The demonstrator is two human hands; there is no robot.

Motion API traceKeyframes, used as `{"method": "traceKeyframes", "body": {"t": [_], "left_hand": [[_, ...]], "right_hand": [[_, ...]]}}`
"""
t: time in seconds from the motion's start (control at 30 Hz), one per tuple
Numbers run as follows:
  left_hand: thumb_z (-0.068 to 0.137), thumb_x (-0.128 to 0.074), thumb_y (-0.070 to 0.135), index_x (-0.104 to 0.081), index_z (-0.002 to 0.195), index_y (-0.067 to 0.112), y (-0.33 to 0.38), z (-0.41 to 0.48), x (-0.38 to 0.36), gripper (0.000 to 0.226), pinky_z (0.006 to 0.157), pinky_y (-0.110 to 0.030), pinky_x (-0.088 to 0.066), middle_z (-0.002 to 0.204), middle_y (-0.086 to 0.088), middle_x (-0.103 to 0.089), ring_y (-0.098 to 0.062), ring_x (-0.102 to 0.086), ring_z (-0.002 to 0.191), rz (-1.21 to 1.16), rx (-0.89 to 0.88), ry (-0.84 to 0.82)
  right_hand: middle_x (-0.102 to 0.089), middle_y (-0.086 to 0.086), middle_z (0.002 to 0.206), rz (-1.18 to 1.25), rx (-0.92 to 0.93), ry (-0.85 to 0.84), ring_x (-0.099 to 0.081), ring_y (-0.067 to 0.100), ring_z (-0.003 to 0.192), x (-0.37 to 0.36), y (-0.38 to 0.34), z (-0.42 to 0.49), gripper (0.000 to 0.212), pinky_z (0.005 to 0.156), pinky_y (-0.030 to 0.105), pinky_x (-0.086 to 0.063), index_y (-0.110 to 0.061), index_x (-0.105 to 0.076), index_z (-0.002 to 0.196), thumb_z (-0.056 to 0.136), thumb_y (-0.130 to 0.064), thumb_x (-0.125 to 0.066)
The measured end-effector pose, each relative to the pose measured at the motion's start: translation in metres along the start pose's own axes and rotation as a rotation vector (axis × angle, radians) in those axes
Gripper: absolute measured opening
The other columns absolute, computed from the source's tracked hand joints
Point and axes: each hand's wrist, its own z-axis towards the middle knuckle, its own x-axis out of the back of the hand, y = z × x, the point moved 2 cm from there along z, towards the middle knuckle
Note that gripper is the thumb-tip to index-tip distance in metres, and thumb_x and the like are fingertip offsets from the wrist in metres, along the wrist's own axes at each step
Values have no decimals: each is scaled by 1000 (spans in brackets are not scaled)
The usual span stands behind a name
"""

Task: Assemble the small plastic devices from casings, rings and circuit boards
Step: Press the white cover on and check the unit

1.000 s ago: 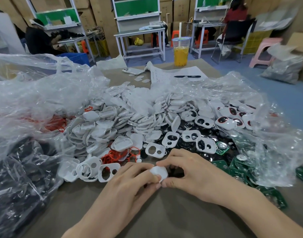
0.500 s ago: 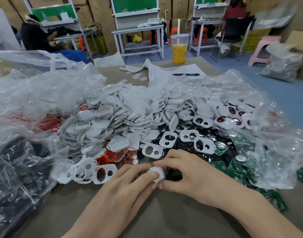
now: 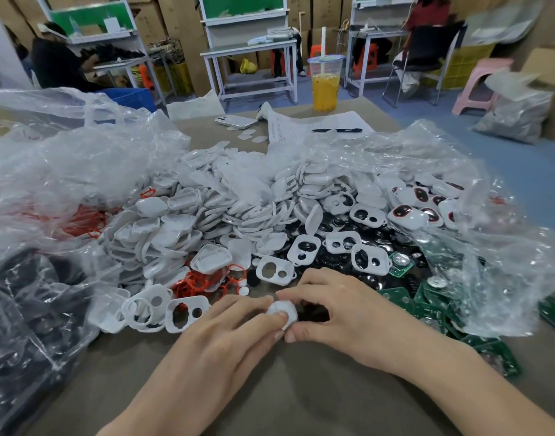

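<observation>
**BENCH STOCK: ONE CASING IN HAND**

**Item in hand:** small white casing (image 3: pixel 282 309), rounded, low over the brown table (image 3: pixel 301 388) at the near edge of the parts pile, centre of view.
- Left hand (image 3: pixel 226 328): fingers curled, thumb tip pressed on the casing's near face, forefinger over its top.
- Right hand (image 3: pixel 342 313): fingers bent, thumb & forefinger pinching the casing's right side.
- Both hands grip the same piece, and the thumb tips nearly meet below it. Contents of the casing: can't tell.

**Stock, L to R:**
- Dark bag (image 3: pixel 28 309), far left, contents unclear.
- Clear plastic bag (image 3: pixel 65 158), crumpled, back left, lying over part of the pile.
- White casing shells (image 3: pixel 207 215), large heap, mid-table.
- Two-hole casing fronts (image 3: pixel 276 270), loose, several just beyond the hands & to their left.
- Orange-red rings (image 3: pixel 200 283), tangled cluster just beyond the left hand, with more under the plastic at left.
- Black round parts (image 3: pixel 332 234), spread beneath the casing fronts, right of centre.
- Green circuit boards (image 3: pixel 427 309), just beside the right hand, partly under a clear plastic sheet (image 3: pixel 458 184).
- White units w/ red-rimmed dark windows (image 3: pixel 408 214), back right.

**Misc., far end of table:**
- Phone (image 3: pixel 235 121), face down.
- Printed paper (image 3: pixel 304 127) w/ black pen (image 3: pixel 336 130) on it.
- Lidded cup of orange drink (image 3: pixel 325 86) w/ straw.
</observation>
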Motion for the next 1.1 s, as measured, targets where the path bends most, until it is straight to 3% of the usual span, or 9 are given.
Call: {"method": "traceKeyframes", "body": {"t": [0.43, 0.73, 0.9, 1.0, 1.1], "left_hand": [[101, -51, 30, -74, 109, 20, 3, 2, 2, 26, 89, -23, -51, 116, 7, -69, -12, -65, 105, 26, -36, -41], [101, -55, 24, -73, 115, 17, 6, 6, 9, 24, 96, -28, -51, 118, 4, -70, -12, -65, 111, 99, -102, -111], [103, -51, 23, -70, 108, 18, 9, 9, 13, 20, 87, -30, -53, 111, 4, -69, -16, -66, 102, 119, -102, -160], [104, -48, 26, -69, 112, 20, 8, 6, 11, 23, 89, -28, -52, 117, 8, -68, -11, -64, 108, 65, -55, -137], [106, -48, 35, -67, 120, 32, 5, -1, 4, 24, 97, -18, -43, 125, 25, -61, -1, -54, 119, -133, 148, -51]], "right_hand": [[-45, -26, 101, -27, 21, -9, -42, -6, 103, -1, 0, -1, 48, 90, 13, -35, -35, -61, 134, 90, -54, -66], [-54, -13, 108, -113, 90, 7, -44, 1, 104, 0, -4, -2, 43, 93, 20, -40, -32, -64, 130, 92, -51, -64], [-55, -12, 110, -189, 107, 17, -47, 6, 106, 0, -8, -3, 44, 94, 27, -45, -32, -64, 130, 93, -55, -58], [-54, -12, 116, -230, 80, 26, -47, 9, 108, -2, -11, -5, 51, 98, 30, -42, -34, -59, 135, 92, -60, -51], [-47, -20, 119, -181, 55, 28, -40, 4, 112, -3, -10, -7, 47, 99, 23, -33, -40, -53, 137, 94, -58, -55]]}}
